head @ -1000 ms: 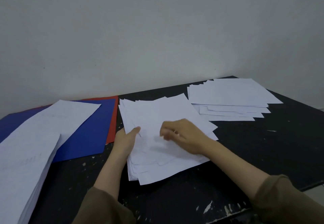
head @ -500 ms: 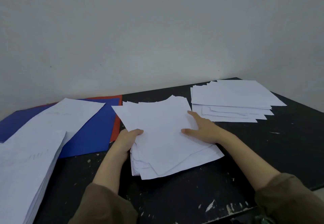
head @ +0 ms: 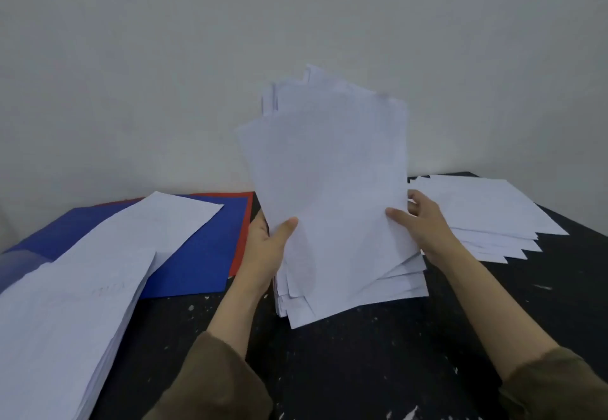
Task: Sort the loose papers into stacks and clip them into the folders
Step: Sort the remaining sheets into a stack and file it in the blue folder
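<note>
An uneven bundle of white papers [head: 332, 195] stands almost upright above the middle of the black table [head: 362, 363]. My left hand [head: 268, 245] grips its left edge, thumb on the front sheet. My right hand [head: 418, 222] grips its right edge, thumb in front and fingers behind. A blue folder [head: 200, 255] lies flat at the left with a red folder [head: 245, 219] showing beneath it. A single white sheet [head: 154, 222] rests across the blue folder.
A thick white paper stack [head: 59, 330] fills the near left. Another fanned stack of papers [head: 487, 215] lies at the far right of the table. A plain grey wall [head: 296, 41] rises right behind the table.
Both hands have taken the middle pile by its sides and raised it from lying flat on the table to nearly upright.
</note>
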